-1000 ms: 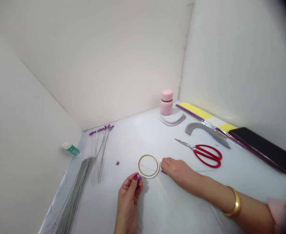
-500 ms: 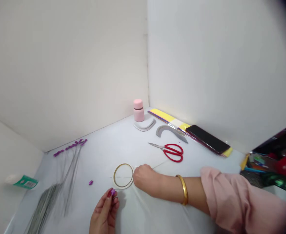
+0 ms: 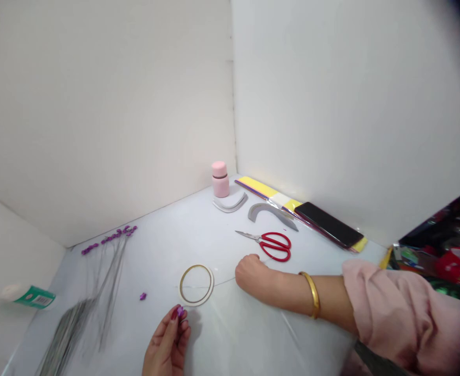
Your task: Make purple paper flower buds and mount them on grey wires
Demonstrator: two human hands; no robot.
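Note:
Between the thumb and fingers of my left hand [image 3: 169, 339] is a small purple paper flower [image 3: 180, 312]. My right hand [image 3: 251, 274] is curled, its fingertips turned away from view; a thin wire [image 3: 226, 283] runs from near it toward the tape roll. The roll of tape [image 3: 210, 292] lies flat between my hands, just above the left fingertips. Another small purple flower [image 3: 142, 296] rests on the table to the left. Red-handled scissors [image 3: 275, 246] lie just beyond my right hand, blades pointing left.
Wire stems with purple flowers [image 3: 126, 231] and a bundle of bare wires [image 3: 67, 334] lie at left, near a green-and-white bottle [image 3: 36, 297]. Behind are a pink bottle [image 3: 220, 180], grey curved strips [image 3: 273, 211], a phone [image 3: 328, 224] and yellow paper strips [image 3: 257, 185].
My right hand has moved right, away from the tape roll toward the scissors, baring more of the wire. My left hand still pinches the purple flower in nearly the same place.

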